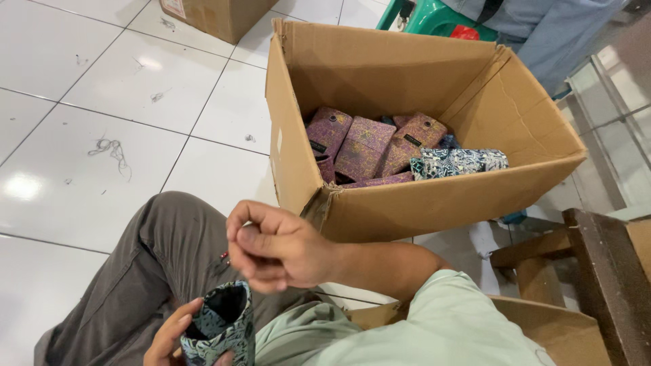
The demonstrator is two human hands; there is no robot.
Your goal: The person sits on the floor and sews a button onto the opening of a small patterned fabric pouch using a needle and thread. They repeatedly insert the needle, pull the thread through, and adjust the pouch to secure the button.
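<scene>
A dark blue-and-white patterned fabric pouch (220, 327), mouth open upward, sits near the bottom edge, gripped by the left hand (169, 335). Just above, the right hand (274, 247) has its fingers (254, 220) pinched together; what they hold is too small to tell. Farther off stands an open brown cardboard box (380, 74) holding purple patterned pouches (366, 146) on the white tiled floor (102, 102).

The floor (102, 95) is laid with large glossy white square tiles, divided by thin dark grout lines and flecked with small scuffs and a curl of loose thread. Soft patches of overhead light glare off the tiles at the left. A closed brown cardboard carton (220, 15) stands on the floor at the upper edge. Beside it, a green plastic chair (434, 19) shows partly at the top. At the right stands a dark brown wooden stool (597, 271), worn at its edges, near a pale glass panel (620, 122).
</scene>
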